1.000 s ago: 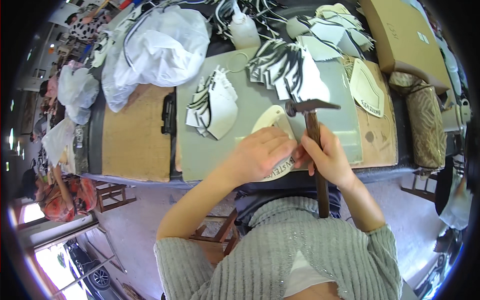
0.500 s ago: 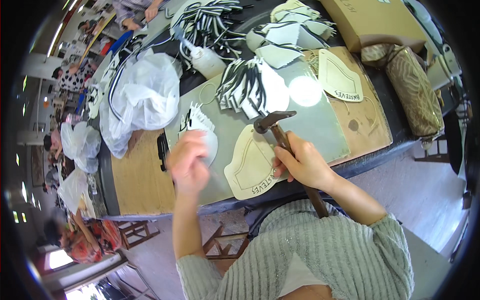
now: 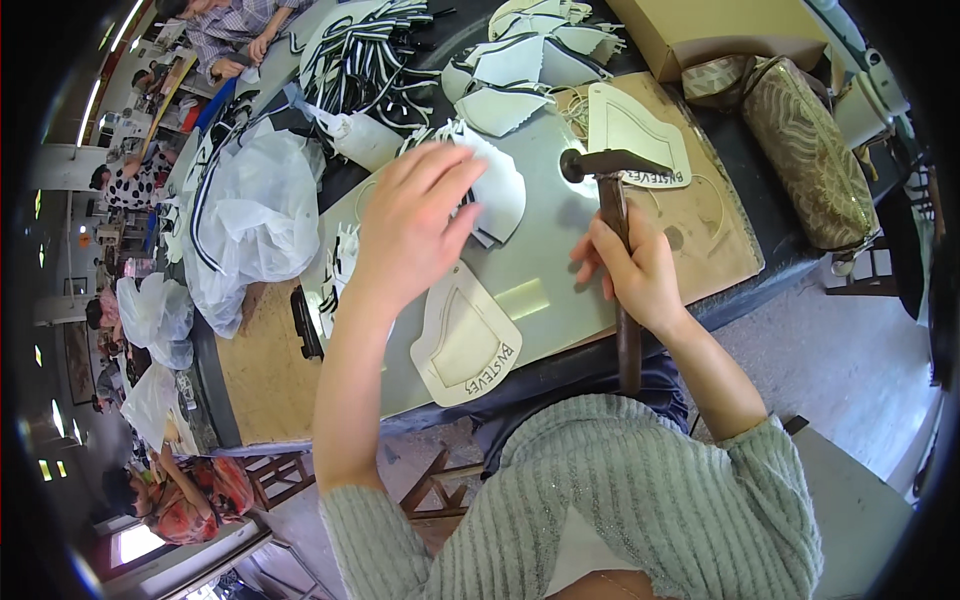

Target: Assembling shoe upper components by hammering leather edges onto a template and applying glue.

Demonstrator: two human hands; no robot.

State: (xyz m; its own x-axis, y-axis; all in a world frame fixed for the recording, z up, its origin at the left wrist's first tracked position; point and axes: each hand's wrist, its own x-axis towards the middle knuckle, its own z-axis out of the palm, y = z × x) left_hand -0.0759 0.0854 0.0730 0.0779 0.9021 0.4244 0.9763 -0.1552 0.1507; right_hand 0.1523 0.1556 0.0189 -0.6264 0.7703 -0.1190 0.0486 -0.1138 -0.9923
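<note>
- Looking down through the head camera, I see the left hand [image 3: 420, 225] with its fingers bent and slightly apart, and nothing visible in its grip.
- It is over a fanned stack of white pieces [image 3: 500, 195] with black parts among them; I cannot tell whether the fingertips touch.
- My right hand [image 3: 640, 270] is clamped on the dark handle of a hammer [image 3: 612, 205], head pointing away from the body, other fingertips reaching leftward past the handle.
- I find the near cream pattern [image 3: 460, 330], marked with dark lettering, lying flat between the two hands, partly on the grey mat [image 3: 550, 250] at its near edge, and apart from the right hand.
- A far cream pattern [image 3: 640, 130] lies beyond the hammer head, which covers part of its lower edge in my view.
- A smaller stack [image 3: 343, 260] is partly hidden by the left forearm.
- Farther along the dark surface [image 3: 715, 125] I make out a white bottle [image 3: 362, 140], a plastic bag [image 3: 255, 210], a cardboard box [image 3: 720, 40] and a patterned pouch [image 3: 810, 150].
</note>
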